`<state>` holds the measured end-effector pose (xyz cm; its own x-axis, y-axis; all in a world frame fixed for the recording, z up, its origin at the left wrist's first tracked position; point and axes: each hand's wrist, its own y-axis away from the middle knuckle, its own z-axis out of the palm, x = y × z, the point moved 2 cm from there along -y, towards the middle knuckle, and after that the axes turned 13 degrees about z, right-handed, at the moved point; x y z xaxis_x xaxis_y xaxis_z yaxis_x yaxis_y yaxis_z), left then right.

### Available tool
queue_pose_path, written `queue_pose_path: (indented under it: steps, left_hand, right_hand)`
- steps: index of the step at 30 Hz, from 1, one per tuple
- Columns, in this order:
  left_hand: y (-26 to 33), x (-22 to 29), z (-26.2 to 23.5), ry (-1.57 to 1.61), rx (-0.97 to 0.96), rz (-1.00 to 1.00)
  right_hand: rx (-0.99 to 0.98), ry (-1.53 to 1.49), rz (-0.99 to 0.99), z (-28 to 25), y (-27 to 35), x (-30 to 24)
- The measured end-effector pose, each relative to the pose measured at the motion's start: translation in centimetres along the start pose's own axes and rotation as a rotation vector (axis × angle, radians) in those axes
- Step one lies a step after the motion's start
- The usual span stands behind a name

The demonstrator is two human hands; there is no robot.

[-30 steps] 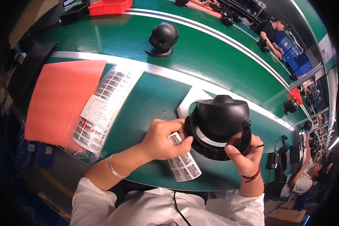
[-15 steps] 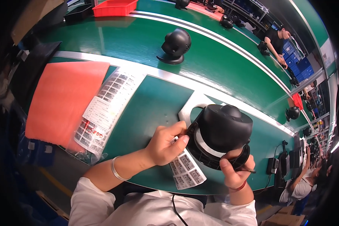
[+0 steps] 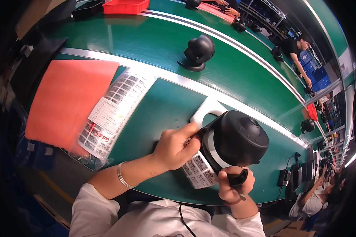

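Observation:
In front of me is a black, round-bodied security camera (image 3: pixel 241 138) with a pale band around its lower part, tilted over the table. My left hand (image 3: pixel 176 148) is closed in a pinch on a sheet of printed labels (image 3: pixel 199 172), its fingertips against the camera's left edge. The sheet hangs below those fingers. Wrapped round a black curved part (image 3: pixel 238 178) at the camera's near side is my right hand (image 3: pixel 227 187); whether this part is joined to the body is hidden. A thin dark strip shows below the right-hand fingers.
A white ring-shaped holder (image 3: pixel 207 108) lies behind the camera. To the left are a bagged label stack (image 3: pixel 114 114) and a pink foam sheet (image 3: pixel 69 102). Another black camera (image 3: pixel 199 51) stands on the green conveyor (image 3: pixel 146 43). A red tray (image 3: pixel 124 6) and co-workers are farther off.
The camera has turned and tilted in my hands. My right hand has shifted left and turned, its grip now round the curved part. The label sheet has risen slightly. The camera on the conveyor appears farther right.

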<state>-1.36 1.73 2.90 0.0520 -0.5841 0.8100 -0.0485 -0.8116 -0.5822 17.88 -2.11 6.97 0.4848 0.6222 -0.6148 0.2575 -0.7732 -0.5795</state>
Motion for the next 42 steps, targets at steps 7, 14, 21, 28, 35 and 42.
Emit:
queue_pose_path:
  steps: [7, 14, 21, 28, 35, 42]
  left_hand:
    - [-0.6, 0.2, -0.2, -0.243, -0.151, -0.046]
    - [-0.2, -0.5, 0.2, -0.214, -0.273, -0.15]
    - [0.4, -0.6, 0.5, -0.191, -0.226, -0.066]
    - [0.9, -0.7, 0.6, -0.183, -0.211, 0.007]
    - [1.1, -0.8, 0.7, -0.198, -0.187, 0.059]
    - [1.1, -0.5, 0.8, -0.192, -0.189, 0.028]
  right_hand:
    - [-0.049, 0.193, -0.226, 0.6, 1.0, 0.5]
    - [-0.021, 0.175, -0.201, 0.8, 2.0, 1.7]
    - [0.002, 0.107, -0.073, 1.0, 1.9, 1.3]
    - [0.014, 0.099, -0.118, 0.9, 1.8, 0.7]
    - [0.01, 0.025, -0.041, 1.1, 2.6, 1.0]
    - [0.029, 0.005, -0.045, 1.5, 3.3, 1.4]
